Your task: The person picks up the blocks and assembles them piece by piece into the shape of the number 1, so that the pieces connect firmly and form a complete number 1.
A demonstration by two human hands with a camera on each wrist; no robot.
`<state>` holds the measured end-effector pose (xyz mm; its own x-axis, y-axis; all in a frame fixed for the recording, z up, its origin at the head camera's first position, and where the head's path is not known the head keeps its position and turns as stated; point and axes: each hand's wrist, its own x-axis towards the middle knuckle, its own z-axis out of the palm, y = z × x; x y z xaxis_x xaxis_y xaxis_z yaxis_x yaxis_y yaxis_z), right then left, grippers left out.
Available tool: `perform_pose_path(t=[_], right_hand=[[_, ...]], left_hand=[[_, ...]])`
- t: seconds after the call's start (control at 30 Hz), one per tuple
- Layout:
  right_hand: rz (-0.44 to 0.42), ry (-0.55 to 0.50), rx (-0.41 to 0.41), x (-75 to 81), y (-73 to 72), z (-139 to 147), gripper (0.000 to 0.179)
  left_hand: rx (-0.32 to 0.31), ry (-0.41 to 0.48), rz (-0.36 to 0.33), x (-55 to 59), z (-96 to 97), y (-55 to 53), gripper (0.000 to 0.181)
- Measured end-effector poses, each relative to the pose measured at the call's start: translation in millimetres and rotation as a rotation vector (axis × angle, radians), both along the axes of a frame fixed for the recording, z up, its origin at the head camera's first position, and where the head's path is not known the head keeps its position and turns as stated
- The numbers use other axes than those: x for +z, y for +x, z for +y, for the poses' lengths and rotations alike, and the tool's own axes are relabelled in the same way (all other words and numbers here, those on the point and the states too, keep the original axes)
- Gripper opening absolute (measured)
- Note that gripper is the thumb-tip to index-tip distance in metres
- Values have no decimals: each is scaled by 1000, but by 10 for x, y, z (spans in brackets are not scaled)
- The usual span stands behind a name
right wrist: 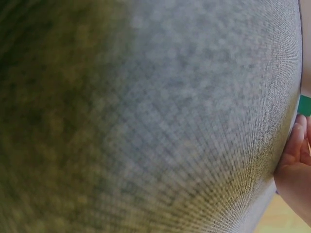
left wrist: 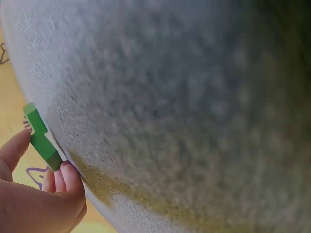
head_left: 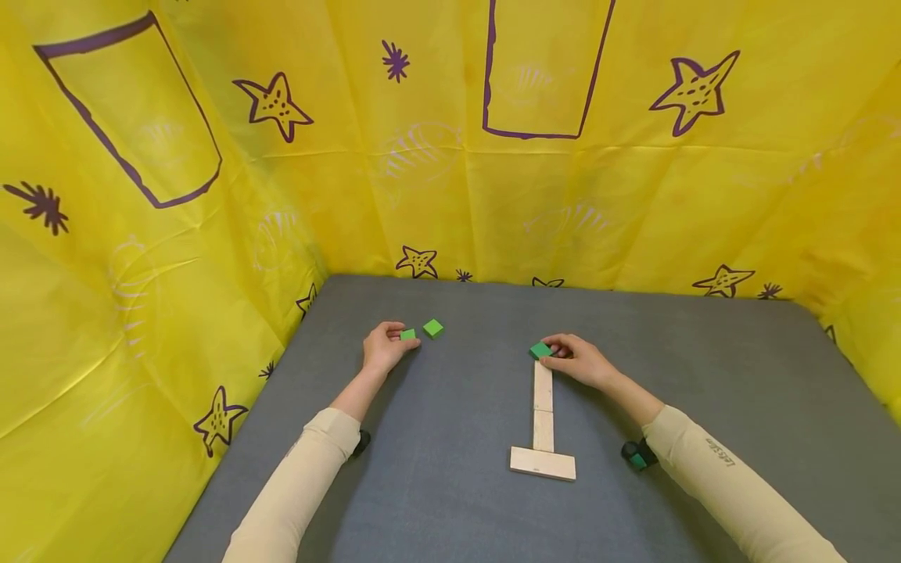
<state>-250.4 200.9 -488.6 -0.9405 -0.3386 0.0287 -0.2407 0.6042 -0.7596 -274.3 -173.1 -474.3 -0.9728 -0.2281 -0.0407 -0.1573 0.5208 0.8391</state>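
Observation:
In the head view, my left hand [head_left: 384,347] pinches a light green block [head_left: 408,335] between thumb and fingers. A second light green block [head_left: 432,328] lies just to its right on the grey surface. My right hand [head_left: 580,362] grips a darker green block [head_left: 540,350] at the far end of a row of two pale wooden planks [head_left: 543,385]. Another wooden plank [head_left: 543,463] lies crosswise at the near end of that row. The left wrist view shows the green block [left wrist: 44,138] between thumb and fingertips. Only part of the darker block [right wrist: 304,105] appears in the right wrist view.
The grey table [head_left: 436,485] spreads around the blocks. A yellow cloth [head_left: 422,188] with purple drawings hangs along the back and both sides. Each forearm wears a pale sleeve [head_left: 711,469], with a dark wrist device [head_left: 637,455] showing under the right one.

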Motion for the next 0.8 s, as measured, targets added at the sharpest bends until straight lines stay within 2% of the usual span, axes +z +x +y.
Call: perform_pose_path(t=[0.4, 0.8], right_hand=[[1, 4, 4, -3, 8, 12, 43], [3, -5, -3, 6, 11, -9, 42]], left_hand=[[30, 131, -29, 7, 36, 78, 49], [7, 252, -91, 27, 132, 182, 51]])
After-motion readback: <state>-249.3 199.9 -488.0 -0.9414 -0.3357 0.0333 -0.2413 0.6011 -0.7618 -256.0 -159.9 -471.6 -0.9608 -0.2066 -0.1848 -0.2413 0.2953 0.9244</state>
